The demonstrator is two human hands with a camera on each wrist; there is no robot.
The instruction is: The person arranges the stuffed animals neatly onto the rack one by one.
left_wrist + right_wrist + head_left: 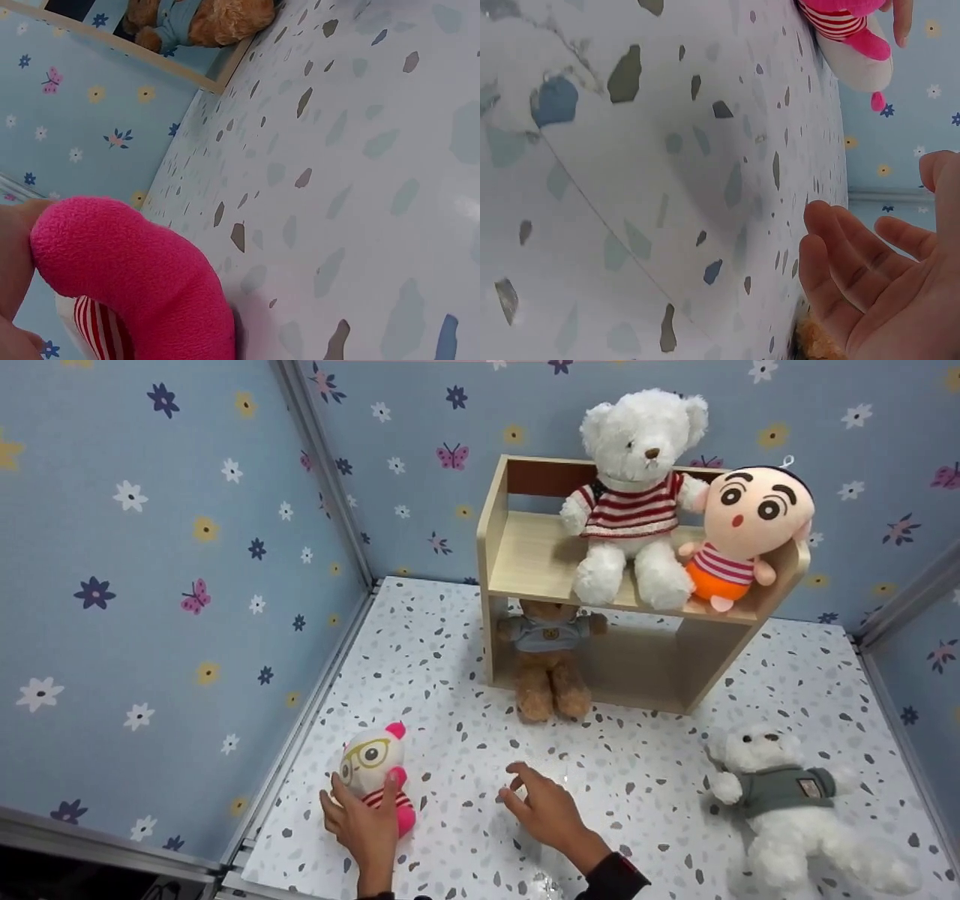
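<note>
Pink-and-white doll (379, 761), front-left of the shelf (529, 556): left hand (366, 825) grips it, best snugly round the body; right hand (551, 811) loose, empty.

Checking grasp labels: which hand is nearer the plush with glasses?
Left: the left hand touches the plush; the right hand is apart from it, to its right in the head view.

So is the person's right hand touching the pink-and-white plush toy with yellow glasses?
Apart: the head view plainly shows white speckled surface between the right hand and the pink-and-white plush toy.
</note>
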